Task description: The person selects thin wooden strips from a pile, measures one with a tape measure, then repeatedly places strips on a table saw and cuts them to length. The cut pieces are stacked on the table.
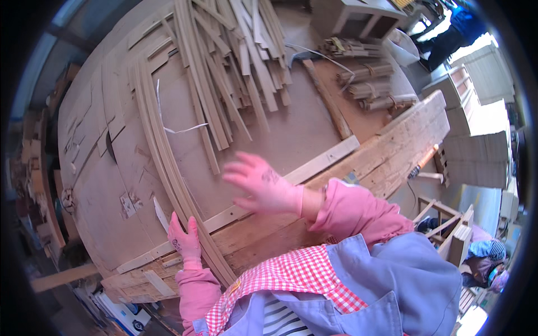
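in the head view, our left hand (185, 241) lies along the aligned wooden strips (169, 168), left of centre; we cannot tell whether it grips them. our right hand (262, 182), mid-frame, is spread wide and holds nothing. we judge things partway: these few lined up, the pile (246, 53) at upper centre loose. the aligned strips run lengthwise from upper left to lower centre.

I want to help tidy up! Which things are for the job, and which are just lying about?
Probably for the job:
long wooden strips, at the left hand
loose strip pile, near the right hand

Seemingly just lying about:
strip bundles
orange-handled tool
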`<state>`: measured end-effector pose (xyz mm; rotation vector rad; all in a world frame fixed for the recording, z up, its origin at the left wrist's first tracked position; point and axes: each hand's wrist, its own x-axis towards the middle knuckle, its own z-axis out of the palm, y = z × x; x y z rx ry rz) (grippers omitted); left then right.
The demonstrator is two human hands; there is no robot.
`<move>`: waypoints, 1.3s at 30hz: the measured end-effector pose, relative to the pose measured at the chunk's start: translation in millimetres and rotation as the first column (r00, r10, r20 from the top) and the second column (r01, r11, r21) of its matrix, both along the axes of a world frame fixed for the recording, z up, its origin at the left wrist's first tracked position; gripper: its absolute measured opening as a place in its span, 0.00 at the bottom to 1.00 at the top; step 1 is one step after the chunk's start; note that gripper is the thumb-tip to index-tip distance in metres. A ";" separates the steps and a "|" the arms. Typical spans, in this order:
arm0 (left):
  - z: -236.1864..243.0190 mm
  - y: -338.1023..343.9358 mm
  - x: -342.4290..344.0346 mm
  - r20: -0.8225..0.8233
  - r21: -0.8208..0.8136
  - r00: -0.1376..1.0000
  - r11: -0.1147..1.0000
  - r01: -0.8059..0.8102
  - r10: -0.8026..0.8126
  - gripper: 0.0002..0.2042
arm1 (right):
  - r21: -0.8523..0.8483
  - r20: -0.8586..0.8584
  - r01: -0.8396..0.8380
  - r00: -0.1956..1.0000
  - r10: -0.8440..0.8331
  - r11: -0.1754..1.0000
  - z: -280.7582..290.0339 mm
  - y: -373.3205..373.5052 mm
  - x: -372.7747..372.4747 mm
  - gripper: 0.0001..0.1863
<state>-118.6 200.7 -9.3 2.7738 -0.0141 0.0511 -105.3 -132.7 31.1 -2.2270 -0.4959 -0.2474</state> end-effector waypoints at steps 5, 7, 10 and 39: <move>-4.1 0.3 3.6 0.014 -0.020 1.000 1.000 -0.020 0.020 0.27 | -0.023 -0.078 -0.072 0.995 0.070 0.997 -3.6 -6.5 -56.3 0.22; -2.7 0.3 3.7 0.009 -0.040 0.998 0.998 -0.055 0.055 0.25 | 0.043 -0.059 -0.104 0.993 0.107 0.994 -5.4 -10.4 -57.7 0.21; -1.4 -1.9 4.2 0.002 -0.058 0.998 0.996 -0.064 0.064 0.25 | 0.193 -0.091 -0.059 0.993 0.078 0.980 -6.5 -21.1 -50.0 0.21; -2.9 -10.6 5.2 0.123 -0.081 0.989 0.994 -0.077 0.086 0.24 | -0.396 0.030 0.413 0.898 -0.438 0.820 -21.4 -167.8 -179.2 0.29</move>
